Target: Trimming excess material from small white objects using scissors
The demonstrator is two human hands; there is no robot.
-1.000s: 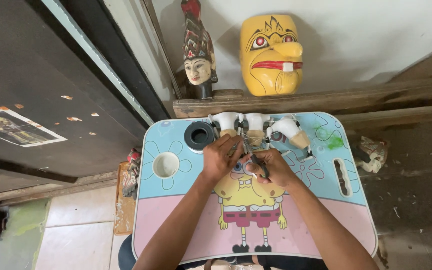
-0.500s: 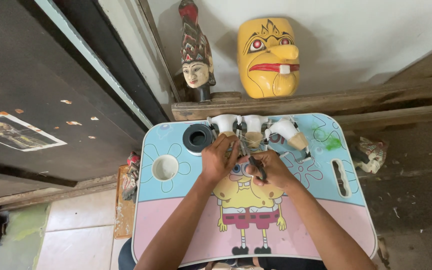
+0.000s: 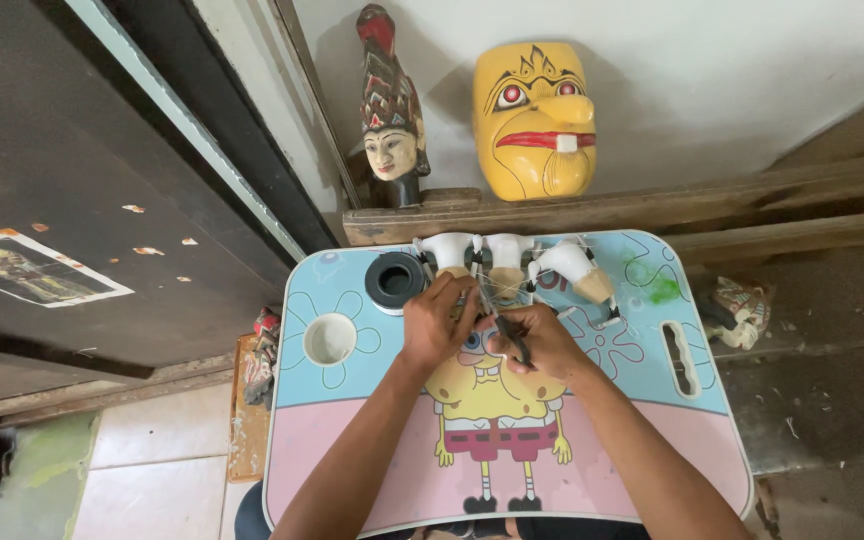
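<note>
Head view, looking down on a small cartoon-printed tabletop (image 3: 352,440). Two hands work at its far half: the left hand (image 3: 435,322) and the right hand (image 3: 542,342). Three white, unfinished carved pieces stand in a row at the far edge: one (image 3: 449,250) just beyond the left fingers (image 3: 457,296), a middle one (image 3: 507,255) beyond both hands, and a third, tilted one (image 3: 574,268) beyond and to the right of the right fingers.

The left fingers are curled together, their tips at the base of the carvings; whether they clamp anything cannot be told. The right fingers are closed on a thin dark tool (image 3: 512,335), which runs slantwise from the fist toward the left fingertips, its tip just short of the middle carving.

One black ring-shaped pot (image 3: 395,280) sits just left of the left fingers; one white round cup recess (image 3: 330,338) lies farther left. One slot (image 3: 682,357) lies well right of the right hand. On the wooden ledge (image 3: 752,195) beyond stand one yellow mask (image 3: 535,120) and one painted head figure (image 3: 390,115).
</note>
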